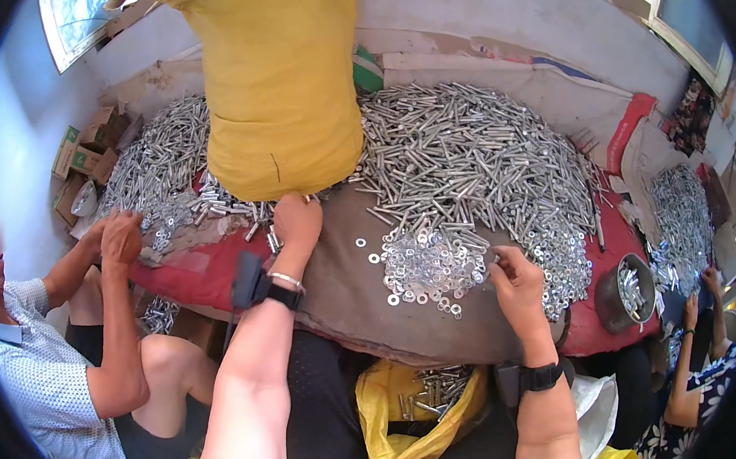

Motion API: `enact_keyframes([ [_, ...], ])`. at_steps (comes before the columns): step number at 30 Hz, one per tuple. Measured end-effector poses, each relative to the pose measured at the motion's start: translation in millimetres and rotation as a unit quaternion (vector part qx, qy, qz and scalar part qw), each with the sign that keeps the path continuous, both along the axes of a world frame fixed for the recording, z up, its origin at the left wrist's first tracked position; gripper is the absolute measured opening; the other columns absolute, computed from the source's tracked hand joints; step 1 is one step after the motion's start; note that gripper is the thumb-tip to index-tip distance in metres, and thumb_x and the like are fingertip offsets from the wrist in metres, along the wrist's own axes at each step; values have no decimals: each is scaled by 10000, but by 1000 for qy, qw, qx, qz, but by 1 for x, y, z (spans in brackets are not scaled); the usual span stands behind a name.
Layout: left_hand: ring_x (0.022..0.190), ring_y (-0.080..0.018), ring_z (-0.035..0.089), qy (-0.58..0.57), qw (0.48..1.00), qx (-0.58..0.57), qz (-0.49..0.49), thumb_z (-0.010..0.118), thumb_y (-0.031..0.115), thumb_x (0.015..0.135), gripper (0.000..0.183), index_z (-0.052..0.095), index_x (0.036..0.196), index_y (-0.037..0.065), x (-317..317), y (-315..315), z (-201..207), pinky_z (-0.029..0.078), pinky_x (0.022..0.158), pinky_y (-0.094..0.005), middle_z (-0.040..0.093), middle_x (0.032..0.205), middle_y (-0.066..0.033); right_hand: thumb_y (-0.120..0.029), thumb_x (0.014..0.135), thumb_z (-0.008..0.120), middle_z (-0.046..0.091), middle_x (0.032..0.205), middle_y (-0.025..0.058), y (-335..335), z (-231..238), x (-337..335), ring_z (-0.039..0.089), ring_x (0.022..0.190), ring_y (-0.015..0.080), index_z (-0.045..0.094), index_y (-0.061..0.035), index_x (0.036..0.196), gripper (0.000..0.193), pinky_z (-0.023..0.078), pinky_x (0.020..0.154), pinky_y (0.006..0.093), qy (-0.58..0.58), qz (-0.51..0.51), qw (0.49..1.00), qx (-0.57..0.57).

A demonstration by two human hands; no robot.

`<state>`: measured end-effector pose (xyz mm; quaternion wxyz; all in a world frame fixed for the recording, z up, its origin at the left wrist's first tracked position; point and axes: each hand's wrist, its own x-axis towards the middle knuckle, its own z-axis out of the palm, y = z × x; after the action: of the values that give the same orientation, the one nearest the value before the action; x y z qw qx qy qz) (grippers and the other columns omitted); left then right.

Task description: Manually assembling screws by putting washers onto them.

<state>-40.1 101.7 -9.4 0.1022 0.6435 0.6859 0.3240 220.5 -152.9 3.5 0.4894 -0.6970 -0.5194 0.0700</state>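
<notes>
My left hand [298,222] is closed at the foot of a full yellow sack [284,87]. A bit of metal shows at its fingertips, but my hand hides most of it. Loose metal bolts [231,205] lie just to its left. At the right edge of a pile of flat washers [430,264], my right hand [519,283] is pinched shut. Something small and greyish sits between its thumb and finger, too small to name. Behind the washers rises a large heap of bolts [484,161]. More washers [557,273] spread to the right of that hand.
A metal pot [626,294] of bolts stands on the right. Below the cloth-covered worktop [338,287], a yellow bag [383,444] holds bolts. One person [51,369] works at the left beside another bolt heap [164,151]; another person's hands [695,308] are at far right.
</notes>
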Motion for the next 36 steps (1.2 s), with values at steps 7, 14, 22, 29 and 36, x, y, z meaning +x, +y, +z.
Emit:
enact_keyframes([
  [7, 414, -46, 442, -521, 772, -277, -236, 670, 176, 888, 156, 575, 822, 73, 34, -93, 34, 353, 362, -193, 598, 692, -27, 4, 877, 639, 687, 872, 50, -5, 11, -31, 654, 744, 82, 630, 5, 985, 109, 516, 663, 233, 261, 55, 955, 130],
  [14, 411, -34, 463, -656, 572, -402, -283, 641, 159, 927, 121, 572, 851, 95, 71, -169, 20, 301, 339, -145, 627, 703, -32, 56, 797, 679, 692, 915, 129, -15, 15, -59, 699, 802, 231, 654, -15, 1003, 220, 541, 697, 296, -4, 110, 969, 221],
  [22, 395, -36, 419, -703, 540, -403, -229, 622, 158, 938, 137, 555, 836, 95, 78, -196, -2, 287, 334, -156, 587, 676, -11, 12, 754, 715, 633, 721, 97, -33, -5, -54, 635, 611, 266, 609, -9, 956, 229, 515, 548, 354, -246, 77, 953, 158],
  [29, 389, -33, 392, -674, 571, -399, -247, 634, 177, 931, 164, 542, 822, 97, 83, -212, -5, 271, 337, -162, 558, 666, 3, -121, 788, 731, 560, 640, 69, -26, -14, -48, 576, 550, 255, 619, -57, 860, 147, 458, 503, 354, -264, 92, 954, 106],
  [36, 437, -72, 545, -664, 532, -415, -322, 597, 179, 954, 137, 522, 923, 69, 87, -225, 0, 386, 350, -166, 649, 772, -65, -98, 773, 634, 570, 779, 57, -8, -20, 1, 574, 755, 271, 659, -102, 886, 116, 455, 676, 392, -349, 20, 937, 4],
])
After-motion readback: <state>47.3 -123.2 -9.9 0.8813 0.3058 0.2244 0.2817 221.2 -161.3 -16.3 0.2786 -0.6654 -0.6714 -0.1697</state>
